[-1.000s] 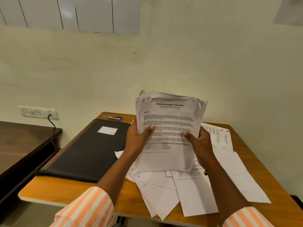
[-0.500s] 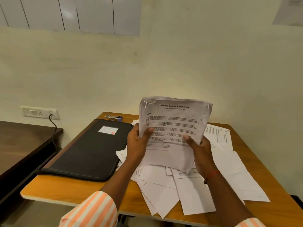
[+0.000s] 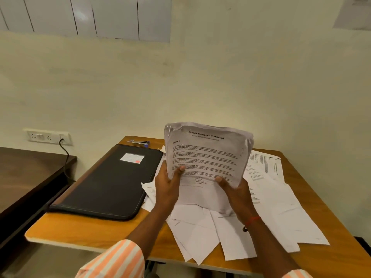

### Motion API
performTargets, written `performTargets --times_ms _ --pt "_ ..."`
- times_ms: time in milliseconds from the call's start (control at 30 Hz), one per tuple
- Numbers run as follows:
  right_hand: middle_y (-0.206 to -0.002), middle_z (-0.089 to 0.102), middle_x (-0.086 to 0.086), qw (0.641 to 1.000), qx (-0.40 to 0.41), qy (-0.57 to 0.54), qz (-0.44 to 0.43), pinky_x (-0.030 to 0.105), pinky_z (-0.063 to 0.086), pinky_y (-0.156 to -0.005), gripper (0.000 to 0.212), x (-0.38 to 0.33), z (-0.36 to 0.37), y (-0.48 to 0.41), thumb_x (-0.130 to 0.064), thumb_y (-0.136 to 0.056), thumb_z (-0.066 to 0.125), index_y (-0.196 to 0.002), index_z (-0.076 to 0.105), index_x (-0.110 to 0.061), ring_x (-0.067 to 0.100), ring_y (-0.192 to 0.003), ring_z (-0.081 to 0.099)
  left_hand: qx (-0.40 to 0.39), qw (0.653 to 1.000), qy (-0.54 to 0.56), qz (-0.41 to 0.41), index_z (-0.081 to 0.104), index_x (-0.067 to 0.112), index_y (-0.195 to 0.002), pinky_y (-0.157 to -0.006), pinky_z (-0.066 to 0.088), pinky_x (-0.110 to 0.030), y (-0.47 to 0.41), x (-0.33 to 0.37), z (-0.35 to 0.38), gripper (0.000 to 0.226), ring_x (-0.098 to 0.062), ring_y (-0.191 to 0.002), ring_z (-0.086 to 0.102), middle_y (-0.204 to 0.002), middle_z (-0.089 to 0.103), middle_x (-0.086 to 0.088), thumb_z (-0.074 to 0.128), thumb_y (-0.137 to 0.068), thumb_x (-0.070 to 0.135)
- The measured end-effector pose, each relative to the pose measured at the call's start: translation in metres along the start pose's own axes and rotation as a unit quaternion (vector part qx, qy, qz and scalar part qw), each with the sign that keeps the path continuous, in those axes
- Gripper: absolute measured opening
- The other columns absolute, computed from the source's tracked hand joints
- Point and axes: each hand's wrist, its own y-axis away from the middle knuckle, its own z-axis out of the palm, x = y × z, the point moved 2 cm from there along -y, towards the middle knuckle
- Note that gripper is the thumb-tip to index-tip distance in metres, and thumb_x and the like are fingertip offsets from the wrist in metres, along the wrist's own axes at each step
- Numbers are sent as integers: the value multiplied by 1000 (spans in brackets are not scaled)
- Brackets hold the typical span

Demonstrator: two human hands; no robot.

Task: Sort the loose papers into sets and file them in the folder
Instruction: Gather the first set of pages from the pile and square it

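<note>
Both hands, left (image 3: 167, 184) and right (image 3: 235, 194), gripped a paper stack (image 3: 206, 157) upright above loose papers (image 3: 261, 207) on the counter (image 3: 80, 229), right of the closed black folder (image 3: 108, 183).

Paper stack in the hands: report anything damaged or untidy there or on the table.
The stack, gripped by left hand and right hand, has crumpled, dog-eared top corners. Under it, loose sheets lie fanned and overlapping on the table, some overhanging its near edge.
</note>
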Motion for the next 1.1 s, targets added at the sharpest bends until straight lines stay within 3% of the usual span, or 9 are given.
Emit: performTargets --times_ms 100,200,267,367,533,633,733,900,1100 --pt "-113 68 -10 999 -29 20 25 46 62 -79 40 11 2 8 -37 -84 78 -118 58 -37 14 -107 64 -38 998 -14 -41 59 31 -122 -76 62 -32 6 -21 -5 37 -17 -102 73 -113 72 7 65 -88 45" --pt "-121 68 -9 999 -20 30 3 36 59 -92 57 17 -1 12 -50 -80 80 -129 58 -33 12 -115 64 -45 998 -37 -39 61 31 -121 -80 63 -35 9 -30 -10 38 -16 -102 72 -112 73 10 66 -87 48" --pt "-124 68 -8 998 -38 55 8 45 56 -96 69 22 -1 14 -60 -75 78 -133 57 -30 13 -117 63 -53 996 -49 -47 62 35 -116 -78 62 -31 14 -32 -11 32 -13 -100 73 -107 74 17 66 -87 46" --pt "-120 69 -8 998 -28 45 15 48 58 -93 63 28 -4 14 -57 -75 80 -129 59 -32 13 -115 64 -56 996 -63 -36 62 39 -111 -74 61 -26 18 -32 -11 27 -5 -96 72 -102 72 27 69 -85 45" --pt "-127 66 -7 998 -36 46 13 49 54 -99 71 32 -4 19 -58 -76 79 -136 55 -28 12 -119 62 -52 995 -73 -53 65 36 -111 -77 63 -37 23 -45 -11 33 -12 -95 74 -103 76 14 76 -84 52" --pt "-123 69 -9 998 -39 55 16 43 54 -100 57 33 -4 17 -48 -81 78 -132 57 -29 6 -114 64 -52 994 -77 -50 64 38 -110 -74 63 -33 22 -44 -10 38 -10 -93 74 -104 74 15 75 -80 59" --pt "-125 68 -10 997 -47 64 12 44 53 -101 64 34 -6 16 -51 -81 77 -136 56 -27 8 -116 63 -55 994 -78 -56 62 40 -107 -71 62 -27 21 -38 -8 27 -9 -92 73 -103 72 18 71 -82 47" --pt "-121 71 -8 999 -29 0 -32 34 57 -93 41 -17 -18 -3 -34 -90 69 -129 60 -23 13 -113 67 -82 992 -74 -54 62 40 -111 -76 60 -23 15 -28 -7 29 -2 -95 71 -106 71 20 69 -83 43" --pt "-101 69 4 992 27 -51 -111 34 58 -79 26 -101 -31 -40 -35 -102 54 -109 56 -10 19 -93 68 -97 990 -71 -67 62 37 -115 -78 61 -24 14 -26 -7 32 -10 -99 71 -109 72 17 72 -85 42"
